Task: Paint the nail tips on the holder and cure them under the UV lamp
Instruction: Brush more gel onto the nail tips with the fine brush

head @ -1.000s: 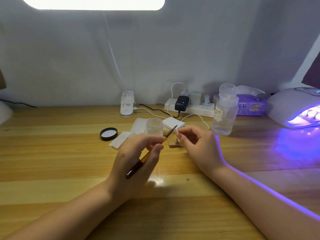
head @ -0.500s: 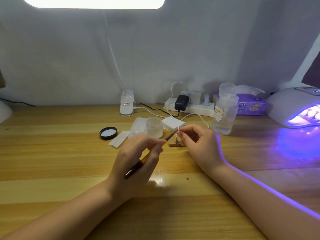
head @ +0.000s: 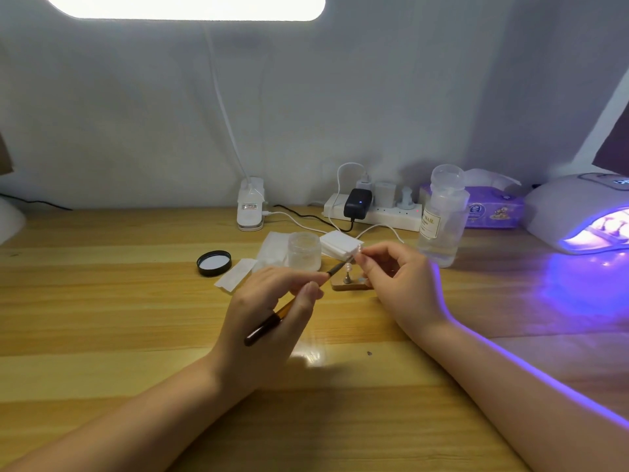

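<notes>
Painting stage; curing not begun. Left hand (head: pixel 272 308) gripped brush (head: pixel 292 304); right hand (head: pixel 398 284) pinched nail tip (head: pixel 358 252). Lit UV lamp (head: pixel 578 212) at 2 o'clock.

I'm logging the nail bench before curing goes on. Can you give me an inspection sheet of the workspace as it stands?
Surface: wooden table, violet glow at its right.
Job's things: brush in the left hand, its tip at the nail tip pinched by the right hand; holder on the table between the hands; UV lamp lit, far right.
Clutter: open jar, black lid, white pads, wipes, clear bottle, tissue pack.
Grippers: both hands busy, as above.
Cables: power strip with several plugs; white and black leads run over the table behind the jar.
Surroundings: white wall; desk lamp clamped at the back edge.
</notes>
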Available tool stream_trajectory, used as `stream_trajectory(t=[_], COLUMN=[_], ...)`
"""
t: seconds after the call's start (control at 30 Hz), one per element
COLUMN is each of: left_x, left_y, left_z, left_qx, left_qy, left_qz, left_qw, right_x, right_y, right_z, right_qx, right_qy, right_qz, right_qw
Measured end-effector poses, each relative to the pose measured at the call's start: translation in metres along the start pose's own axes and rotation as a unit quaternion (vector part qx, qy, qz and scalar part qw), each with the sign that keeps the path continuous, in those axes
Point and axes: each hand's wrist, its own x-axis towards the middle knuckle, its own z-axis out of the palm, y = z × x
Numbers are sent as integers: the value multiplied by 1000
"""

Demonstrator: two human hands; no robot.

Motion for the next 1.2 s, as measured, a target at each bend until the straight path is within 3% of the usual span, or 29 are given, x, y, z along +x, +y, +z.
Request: stream_trajectory(t=[0.23, 0.43, 0.87, 1.2], left_x=[0, -1, -2, -2], left_y=[-7, -10, -14, -15], left_z=[0, -2, 0, -2], left_qx=[-42, -59, -84, -85], left_qy=[25, 31, 23, 28], left_qz=[-73, -98, -157, -165], left_qw=[996, 993, 984, 982], right_x=[32, 27, 22, 14], right_y=[-4, 16, 29, 21], right_z=[-36, -49, -45, -33], right_qx=[-48, -66, -159, -156], right_qy=[0, -74, -18, 12], right_qz=[40, 82, 71, 46], right_qw=[998, 992, 985, 987])
